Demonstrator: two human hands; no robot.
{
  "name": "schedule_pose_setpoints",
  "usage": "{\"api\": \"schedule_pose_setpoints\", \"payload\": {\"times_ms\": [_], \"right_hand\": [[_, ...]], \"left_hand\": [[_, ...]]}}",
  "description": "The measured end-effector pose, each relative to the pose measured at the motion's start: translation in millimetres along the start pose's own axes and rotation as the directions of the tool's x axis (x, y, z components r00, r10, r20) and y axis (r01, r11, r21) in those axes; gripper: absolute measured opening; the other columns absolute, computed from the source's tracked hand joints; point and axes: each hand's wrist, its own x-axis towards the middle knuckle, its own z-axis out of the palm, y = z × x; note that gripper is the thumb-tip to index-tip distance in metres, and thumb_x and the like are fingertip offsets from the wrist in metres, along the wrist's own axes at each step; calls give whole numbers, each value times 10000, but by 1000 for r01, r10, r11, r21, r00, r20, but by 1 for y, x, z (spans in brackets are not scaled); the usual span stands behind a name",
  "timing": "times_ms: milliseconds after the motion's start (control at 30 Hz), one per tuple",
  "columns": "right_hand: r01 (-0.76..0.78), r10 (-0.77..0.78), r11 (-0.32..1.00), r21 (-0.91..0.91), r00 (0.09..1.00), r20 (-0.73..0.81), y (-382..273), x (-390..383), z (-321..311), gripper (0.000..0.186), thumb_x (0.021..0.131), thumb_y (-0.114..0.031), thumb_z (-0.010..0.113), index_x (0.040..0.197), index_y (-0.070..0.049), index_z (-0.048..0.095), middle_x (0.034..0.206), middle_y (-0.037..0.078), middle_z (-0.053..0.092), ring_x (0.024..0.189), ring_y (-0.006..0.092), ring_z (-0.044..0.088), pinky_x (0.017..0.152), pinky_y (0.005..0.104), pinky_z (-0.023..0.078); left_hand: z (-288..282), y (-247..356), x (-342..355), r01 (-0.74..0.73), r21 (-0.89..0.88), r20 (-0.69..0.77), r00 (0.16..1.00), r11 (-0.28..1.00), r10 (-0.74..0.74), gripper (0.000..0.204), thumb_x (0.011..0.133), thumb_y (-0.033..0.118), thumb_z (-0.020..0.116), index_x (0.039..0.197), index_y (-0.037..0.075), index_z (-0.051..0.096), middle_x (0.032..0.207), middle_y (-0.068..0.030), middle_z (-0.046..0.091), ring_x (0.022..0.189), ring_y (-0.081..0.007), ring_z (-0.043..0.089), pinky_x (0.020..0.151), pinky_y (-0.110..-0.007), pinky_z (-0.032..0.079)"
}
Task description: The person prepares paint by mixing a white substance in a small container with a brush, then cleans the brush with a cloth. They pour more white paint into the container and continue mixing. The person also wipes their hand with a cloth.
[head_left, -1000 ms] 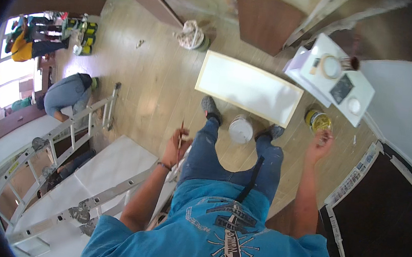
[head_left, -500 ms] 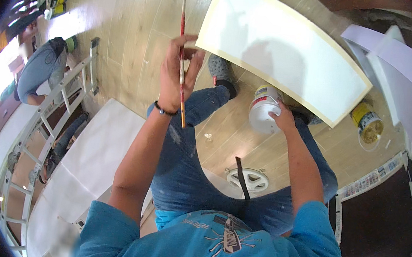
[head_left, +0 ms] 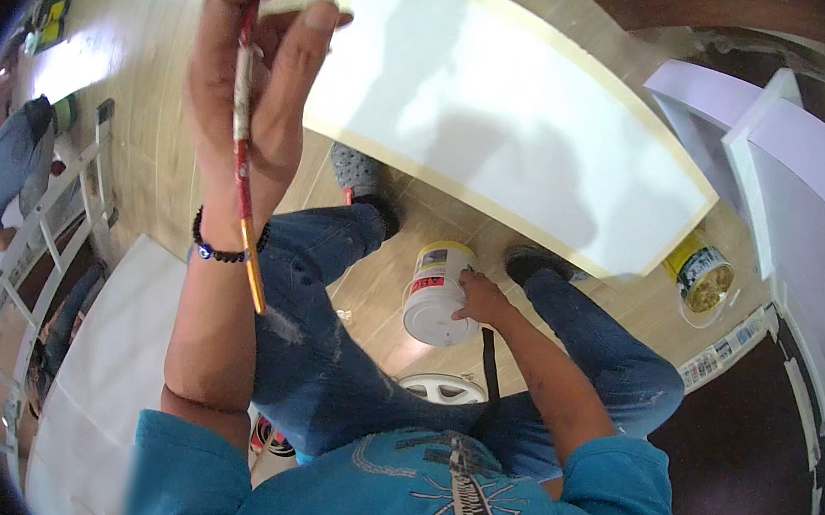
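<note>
A slim paintbrush (head_left: 241, 149) with a worn red and white handle and an orange lower end lies across the palm of my left hand (head_left: 274, 122). The thumb and fingers curl around it, raised above my left knee; its upper end leaves the picture. Between my knees, my right hand (head_left: 483, 300) grips the side of a white bucket (head_left: 441, 319) with a red and yellow label. The bucket is tilted, its round white end facing me; I cannot tell whether that is lid or base. Its contents are hidden.
A white panel (head_left: 511, 87) with a pale yellow border lies ahead. A yellow tin (head_left: 707, 278) stands by its right corner, near white shelving (head_left: 793, 177). A ladder (head_left: 42, 239) and another person (head_left: 9, 170) are at left. A white wheel-shaped object (head_left: 444, 389) lies below the bucket.
My left hand has risen toward the upper left with the paintbrush. My right hand has drawn the bucket nearer to me. The whole view has shifted.
</note>
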Motion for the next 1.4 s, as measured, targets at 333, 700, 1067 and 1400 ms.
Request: {"api": "schedule_pose_setpoints", "payload": {"times_ms": [333,700,1067,1400], "right_hand": [[170,-23,944,-282,887,460,-17,61,-29,1106,582,-564,1045,1424,-9,591,1383,275,681,1267,469,668,1079,515,546],[273,-247,855,-441,962,118,-151,-13,-149,841,937,-524,818,1537,10,572,1302,273,758,1217,415,726,1067,494,551],[398,-408,908,-129,771,-489,-141,-189,-200,649,1007,-425,796,1482,-22,612,1188,196,798,1126,316,763,970,439,598],[487,-390,873,-41,644,-658,-139,-200,-182,609,990,-339,829,1481,-45,621,1329,190,749,1198,308,737,1035,440,593]], "left_hand": [[46,74,-22,-222,98,-284,928,970,241,544,1172,448,532,1414,-27,642,1231,-153,725,974,-215,713,844,-312,576],[17,56,-16,-323,-180,-123,945,929,304,529,1190,431,507,1492,16,637,1350,-155,729,1108,-215,739,930,-323,556],[58,58,-19,-159,-637,47,969,755,244,722,1155,637,423,1477,21,621,1359,-155,697,1152,-244,692,983,-387,555],[15,79,-21,-68,-827,37,984,559,175,557,1174,503,487,1415,14,600,1313,-146,705,1140,-246,702,982,-406,569]]}}
